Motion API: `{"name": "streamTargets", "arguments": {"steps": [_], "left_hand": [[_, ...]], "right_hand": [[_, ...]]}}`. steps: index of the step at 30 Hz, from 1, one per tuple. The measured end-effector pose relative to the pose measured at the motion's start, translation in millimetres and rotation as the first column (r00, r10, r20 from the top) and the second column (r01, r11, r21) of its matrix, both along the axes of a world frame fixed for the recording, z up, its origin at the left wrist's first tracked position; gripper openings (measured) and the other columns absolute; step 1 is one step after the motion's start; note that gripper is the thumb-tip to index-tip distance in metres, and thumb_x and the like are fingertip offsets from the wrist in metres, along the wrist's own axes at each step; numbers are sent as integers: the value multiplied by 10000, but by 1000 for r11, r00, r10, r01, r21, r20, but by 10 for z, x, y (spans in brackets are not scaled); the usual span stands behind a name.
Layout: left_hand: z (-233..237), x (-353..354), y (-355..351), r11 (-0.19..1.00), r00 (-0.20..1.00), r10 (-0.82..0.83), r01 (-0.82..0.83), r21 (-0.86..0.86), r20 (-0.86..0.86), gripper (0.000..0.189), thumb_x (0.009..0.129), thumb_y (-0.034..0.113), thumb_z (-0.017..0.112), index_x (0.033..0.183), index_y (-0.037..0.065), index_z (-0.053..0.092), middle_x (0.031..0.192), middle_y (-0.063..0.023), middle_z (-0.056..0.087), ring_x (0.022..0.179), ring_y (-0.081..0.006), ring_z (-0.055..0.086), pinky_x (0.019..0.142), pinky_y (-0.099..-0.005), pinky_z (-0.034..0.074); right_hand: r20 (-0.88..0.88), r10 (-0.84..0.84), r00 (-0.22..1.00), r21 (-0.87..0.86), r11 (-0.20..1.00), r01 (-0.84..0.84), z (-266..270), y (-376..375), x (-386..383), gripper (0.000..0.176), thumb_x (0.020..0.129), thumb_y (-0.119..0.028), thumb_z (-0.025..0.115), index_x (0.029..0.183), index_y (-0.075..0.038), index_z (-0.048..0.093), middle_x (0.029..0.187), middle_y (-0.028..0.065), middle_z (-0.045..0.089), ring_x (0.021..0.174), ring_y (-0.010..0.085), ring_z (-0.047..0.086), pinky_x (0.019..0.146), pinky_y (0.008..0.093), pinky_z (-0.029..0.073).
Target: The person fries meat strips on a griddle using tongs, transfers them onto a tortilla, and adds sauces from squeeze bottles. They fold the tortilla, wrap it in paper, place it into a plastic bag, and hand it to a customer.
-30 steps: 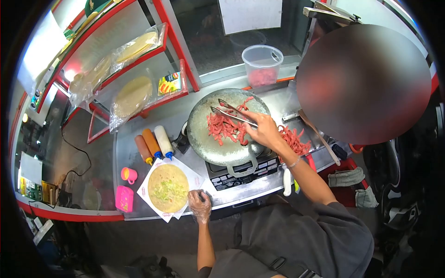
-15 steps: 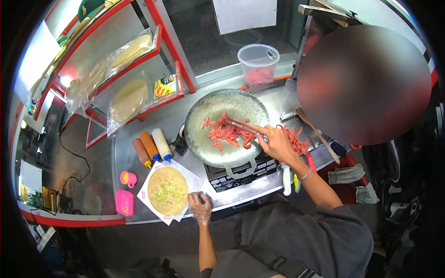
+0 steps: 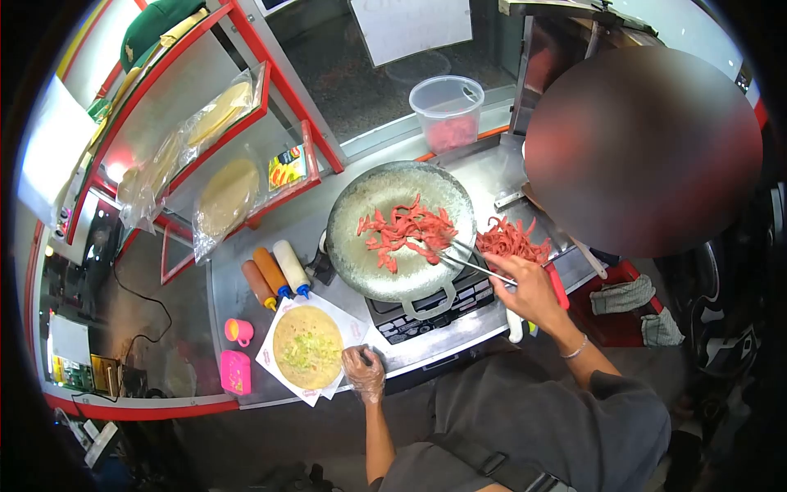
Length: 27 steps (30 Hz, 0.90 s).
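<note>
Two tasks of grip differ between my hands: my right hand [image 3: 529, 291] has its fingers clenched round the tongs [image 3: 479, 271], while my left hand [image 3: 363, 373], in a clear glove, is curled at the near edge of the surface [image 3: 443, 340], beside the white paper [image 3: 352, 328]. I cannot tell whether its fingers hold anything.

The red meat strips [image 3: 410, 234] lie in a loose heap around the middle of the pan [image 3: 361, 266], which sits over the stove [image 3: 389, 330]. Over the last second, my tongs have moved from the far part of the heap to its near right side, and the strips have shifted with them. I judge that this turns and loosens the meat, so that different parts of it meet the metal; I see no clear browning.

A second heap of strips [image 3: 512, 242] lies just right of the pan, close to my right hand. More red meat shows through the wall of the clear tub [image 3: 447, 98] on the far side. To the left, the flatbread [image 3: 287, 332] lies flat on the paper, with shredded greens [image 3: 310, 351] over its middle. Three squeeze bottles [image 3: 271, 271] lie just beyond it, and a pink cup [image 3: 239, 332] and pink box [image 3: 235, 373] are further left.
</note>
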<state>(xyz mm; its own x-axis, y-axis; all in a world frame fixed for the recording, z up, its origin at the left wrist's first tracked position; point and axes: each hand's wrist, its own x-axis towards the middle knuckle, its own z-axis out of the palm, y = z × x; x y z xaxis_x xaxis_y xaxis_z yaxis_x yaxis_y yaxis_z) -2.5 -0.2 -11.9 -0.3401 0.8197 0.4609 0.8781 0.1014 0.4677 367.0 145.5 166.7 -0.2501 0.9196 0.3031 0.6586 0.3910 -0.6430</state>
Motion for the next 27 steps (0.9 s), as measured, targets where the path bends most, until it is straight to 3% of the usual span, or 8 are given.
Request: {"name": "streamTargets", "arguments": {"steps": [5, 10, 14, 16, 18, 22, 24, 27], "left_hand": [[-4, -15, -21, 999, 1000, -16, 16, -30, 3, 75, 909, 34, 616, 957, -17, 589, 958, -222, 584, 939, -430, 589, 863, -534, 473], [-7, 2, -20, 1000, 1000, -12, 12, -26, 10, 83, 909, 29, 617, 967, -17, 581, 961, -219, 579, 941, -427, 588, 863, -532, 473], [-6, -5, -17, 1000, 1000, -14, 14, -3, -26, 85, 909, 27, 617, 975, -17, 584, 967, -218, 580, 945, -425, 589, 862, -532, 473], [-17, -6, -34, 1000, 999, -7, 7, 10, -31, 84, 909, 27, 616, 974, -18, 585, 968, -218, 581, 946, -426, 589, 862, -532, 473], [-31, -38, -32, 1000, 1000, -10, 10, -11, -8, 96, 896, 56, 637, 968, 0, 607, 978, -207, 600, 955, -429, 604, 855, -529, 482], [-91, -65, -50, 1000, 1000, -23, 23, -1, -15, 100, 898, 61, 637, 971, 0, 610, 983, -207, 602, 964, -428, 603, 862, -526, 481], [-52, -49, -36, 1000, 999, -17, 17, -12, 40, 101, 899, 63, 637, 972, -2, 610, 980, -208, 600, 961, -425, 600, 863, -525, 480], [-46, -44, -41, 1000, 999, -18, 19, -12, 32, 101, 898, 61, 637, 968, -6, 606, 973, -206, 596, 953, -423, 595, 864, -525, 478]], "right_hand": [[-113, 98, 989, 19, 995, -97, -32, 207, -312, 385, 947, -159, 708, 1330, -130, 739, 947, 179, 704, 827, 386, 690, 757, 468, 557], [-33, 134, 990, 3, 991, -134, -145, 600, -314, 399, 940, -160, 705, 1335, -115, 732, 1036, 203, 735, 858, 399, 705, 784, 483, 563], [-20, -58, 998, 96, 994, 60, -142, 590, -507, 402, 963, -186, 693, 1356, -103, 711, 1011, 192, 732, 870, 409, 713, 799, 497, 569], [99, 16, 995, 35, 999, -20, -145, 509, -636, 398, 979, -216, 691, 1363, -111, 707, 943, 193, 704, 852, 421, 704, 787, 524, 566], [7, 77, 997, 54, 996, -77, -78, 451, -735, 397, 990, -233, 686, 1368, -115, 706, 894, 196, 673, 834, 434, 695, 754, 541, 561], [96, 180, 979, 12, 983, -182, -223, 639, -726, 442, 959, -209, 693, 1399, -163, 696, 901, 236, 706, 841, 438, 698, 752, 544, 558], [-120, 145, 982, 6, 989, -146, -224, 788, -639, 420, 962, -196, 684, 1377, -133, 701, 895, 237, 708, 877, 433, 707, 773, 533, 563], [-108, 14, 994, 159, 987, 3, -194, 832, -723, 389, 962, -191, 686, 1341, -107, 717, 933, 228, 719, 896, 431, 715, 782, 519, 578]]}}
